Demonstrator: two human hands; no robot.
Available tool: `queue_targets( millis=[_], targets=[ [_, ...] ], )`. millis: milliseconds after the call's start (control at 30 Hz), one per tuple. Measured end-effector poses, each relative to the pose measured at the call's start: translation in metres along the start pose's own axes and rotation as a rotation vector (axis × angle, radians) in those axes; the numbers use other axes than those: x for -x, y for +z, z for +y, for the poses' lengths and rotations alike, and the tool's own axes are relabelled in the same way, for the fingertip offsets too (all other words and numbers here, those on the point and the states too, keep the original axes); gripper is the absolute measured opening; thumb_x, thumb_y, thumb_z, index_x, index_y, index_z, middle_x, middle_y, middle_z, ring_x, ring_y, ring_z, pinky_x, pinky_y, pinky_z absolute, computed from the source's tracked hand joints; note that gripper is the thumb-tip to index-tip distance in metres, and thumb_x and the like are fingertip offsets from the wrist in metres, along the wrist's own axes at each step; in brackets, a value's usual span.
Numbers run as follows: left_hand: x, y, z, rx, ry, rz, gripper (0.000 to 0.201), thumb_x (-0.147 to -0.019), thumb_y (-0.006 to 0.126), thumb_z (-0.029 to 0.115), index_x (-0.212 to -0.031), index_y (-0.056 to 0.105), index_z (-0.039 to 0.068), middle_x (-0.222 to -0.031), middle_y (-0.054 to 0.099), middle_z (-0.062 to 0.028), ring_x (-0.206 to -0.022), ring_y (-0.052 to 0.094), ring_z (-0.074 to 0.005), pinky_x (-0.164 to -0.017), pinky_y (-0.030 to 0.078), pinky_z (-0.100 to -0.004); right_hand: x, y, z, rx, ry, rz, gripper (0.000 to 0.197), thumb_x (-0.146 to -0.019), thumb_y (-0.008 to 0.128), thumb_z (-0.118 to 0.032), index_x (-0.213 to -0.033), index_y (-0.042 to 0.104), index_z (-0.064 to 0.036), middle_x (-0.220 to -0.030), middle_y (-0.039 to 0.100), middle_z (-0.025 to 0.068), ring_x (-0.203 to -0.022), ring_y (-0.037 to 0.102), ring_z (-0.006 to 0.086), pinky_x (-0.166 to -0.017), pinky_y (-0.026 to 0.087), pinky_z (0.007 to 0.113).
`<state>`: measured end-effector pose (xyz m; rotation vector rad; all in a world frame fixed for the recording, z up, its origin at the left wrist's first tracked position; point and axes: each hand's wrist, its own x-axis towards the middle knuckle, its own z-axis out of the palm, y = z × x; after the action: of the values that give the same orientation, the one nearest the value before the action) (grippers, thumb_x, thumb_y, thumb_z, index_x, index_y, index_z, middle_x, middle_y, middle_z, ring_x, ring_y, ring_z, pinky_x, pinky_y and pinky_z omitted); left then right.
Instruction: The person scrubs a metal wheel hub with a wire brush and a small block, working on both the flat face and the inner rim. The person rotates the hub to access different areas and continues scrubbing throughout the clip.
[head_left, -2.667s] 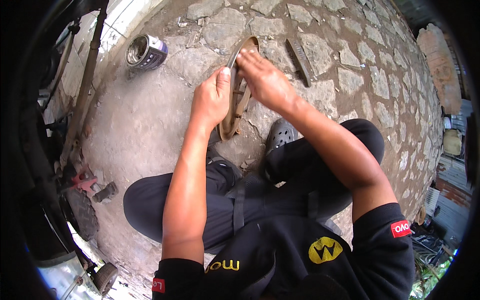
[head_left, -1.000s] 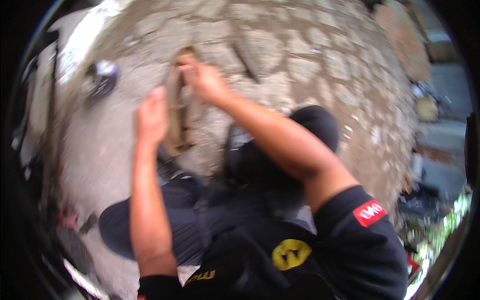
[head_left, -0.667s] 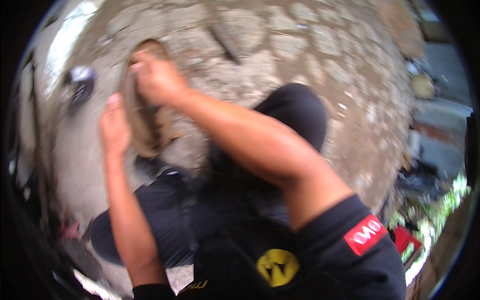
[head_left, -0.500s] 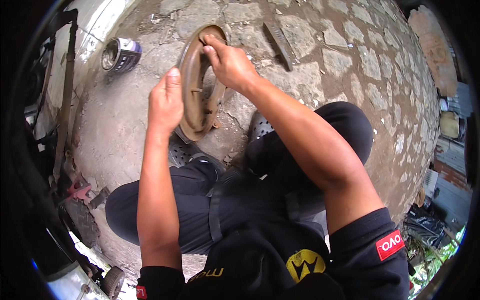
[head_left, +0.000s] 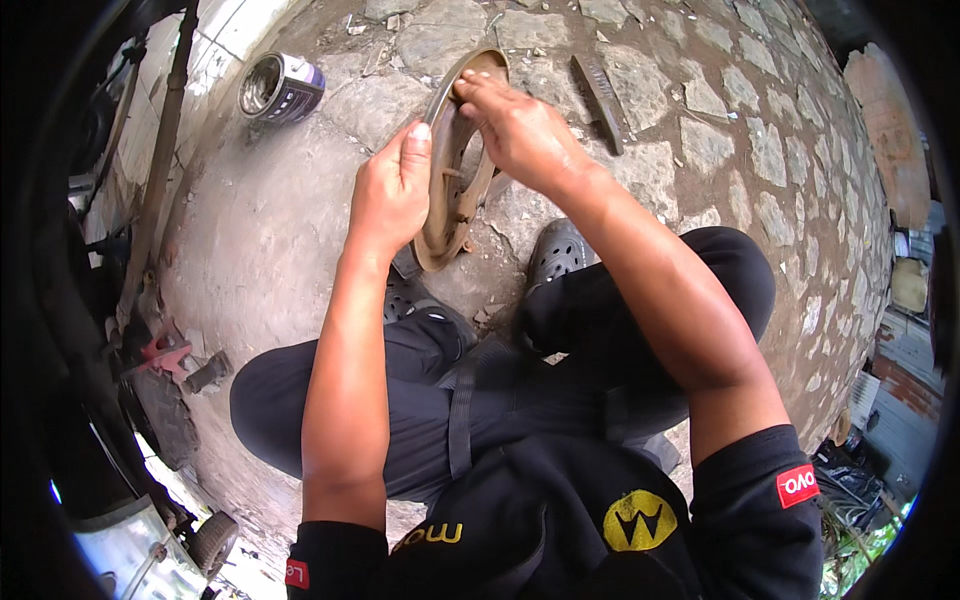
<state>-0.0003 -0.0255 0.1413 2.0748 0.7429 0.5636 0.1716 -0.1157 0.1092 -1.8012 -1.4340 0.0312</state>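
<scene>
A rusty brown, round metal plate with a raised rim and holes, like a drum brake backing plate, is held tilted on edge above the ground in front of me. My left hand grips its left rim, thumb on the near side and fingers behind it. Against the upper inner face my right hand presses its fingertips, the fingers close together. Whether a small pad or cloth lies under those fingers is hidden. A short stud sticks out of the plate's inner side.
A dark narrow bar, ridged like a wire brush, lies on the stone paving right of the plate. An open paint can stands to the left. A red metal stand and vehicle parts line the left edge. My shoes are just below the plate.
The whole scene has shifted rightward in view. My right hand's fingers have flattened and slid along the plate's upper inner face. My left hand keeps its hold on the rim.
</scene>
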Motion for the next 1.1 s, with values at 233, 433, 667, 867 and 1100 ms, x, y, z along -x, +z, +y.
queue_targets(
  millis=[233, 433, 667, 867, 1100],
  targets=[
    [0.001, -0.002, -0.001, -0.026, -0.093, -0.058, 0.051, -0.108, 0.043, 0.038, -0.127, 0.061, -0.006, -0.11, 0.071, -0.0173, -0.106, 0.063, -0.0193, -0.094, 0.049, -0.0328, 0.0, 0.0, -0.012, 0.05, 0.01, 0.0, 0.03, -0.1, 0.051, -0.018, -0.12, 0.062, 0.0021, -0.128, 0.062, 0.0245, -0.121, 0.059, 0.0381, -0.104, 0.047, 0.045],
    [0.0, 0.002, -0.002, -0.024, 0.002, -0.007, 0.05, -0.106, 0.044, 0.042, -0.124, 0.064, 0.0, -0.102, 0.069, -0.0274, -0.101, 0.067, -0.0433, -0.084, 0.053, -0.0417, -0.014, -0.017, -0.019, -0.079, 0.351, -0.15, 0.03, -0.1, 0.053, -0.017, -0.12, 0.062, 0.0036, -0.129, 0.061, 0.0252, -0.123, 0.058, 0.0368, -0.107, 0.046, 0.043],
    [-0.002, -0.002, -0.002, -0.01, -0.044, -0.027, 0.05, -0.106, 0.044, 0.042, -0.123, 0.064, 0.0, -0.104, 0.069, -0.0273, -0.103, 0.067, -0.0423, -0.086, 0.053, -0.0417, -0.007, -0.009, -0.015, -0.04, 0.203, -0.05, 0.03, -0.101, 0.053, -0.017, -0.119, 0.063, 0.004, -0.124, 0.063, 0.0254, -0.116, 0.061, 0.0402, -0.099, 0.051, 0.045],
    [-0.002, 0.0, -0.003, 0.007, -0.038, -0.02, 0.051, -0.105, 0.044, 0.043, -0.123, 0.064, -0.001, -0.107, 0.069, -0.0269, -0.105, 0.067, -0.0417, -0.088, 0.053, -0.041, 0.001, 0.002, -0.008, 0.023, 0.007, 0.067, 0.029, -0.101, 0.052, -0.019, -0.119, 0.064, 0.0005, -0.126, 0.062, 0.0237, -0.112, 0.063, 0.0393, -0.096, 0.053, 0.045],
    [0.0, 0.001, -0.002, 0.013, -0.033, -0.015, 0.051, -0.105, 0.045, 0.043, -0.124, 0.064, 0.0, -0.106, 0.069, -0.0271, -0.105, 0.067, -0.0413, -0.086, 0.053, -0.0406, -0.01, -0.011, -0.017, -0.064, 0.336, -0.109, 0.031, -0.102, 0.052, -0.022, -0.123, 0.063, -0.0019, -0.13, 0.061, 0.0208, -0.113, 0.064, 0.0382, -0.099, 0.052, 0.046]
  ],
)
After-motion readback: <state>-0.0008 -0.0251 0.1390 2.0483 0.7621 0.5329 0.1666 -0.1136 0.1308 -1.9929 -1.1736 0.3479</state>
